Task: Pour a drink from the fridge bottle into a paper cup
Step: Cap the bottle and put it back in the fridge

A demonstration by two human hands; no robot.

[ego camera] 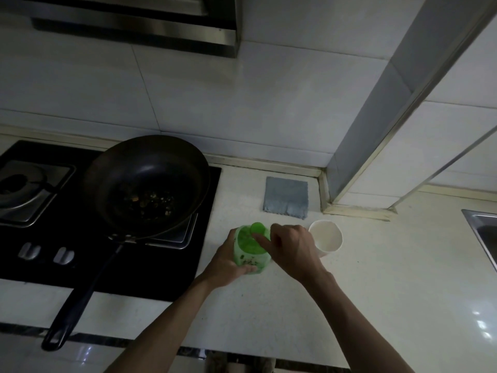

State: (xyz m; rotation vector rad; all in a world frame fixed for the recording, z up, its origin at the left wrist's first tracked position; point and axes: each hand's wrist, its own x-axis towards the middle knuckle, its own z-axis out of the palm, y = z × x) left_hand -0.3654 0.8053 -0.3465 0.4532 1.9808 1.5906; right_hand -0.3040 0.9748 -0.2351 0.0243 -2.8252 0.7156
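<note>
Your left hand wraps the green bottle from its left side, fingers curled under its near edge, holding it upright on the counter. Your right hand sits at the bottle top, fingers reaching onto the green cap; whether they pinch it or just touch it, can't tell. Cap on or loose, can't tell either. The cup stands upright just right of the right hand, partly hidden by it, mouth open; contents unclear. A grey cloth lies flat behind the bottle, near the wall. Left of the bottle, a dark pan with food bits sits on the stove, handle pointing toward you. Sink edge at far right.
</note>
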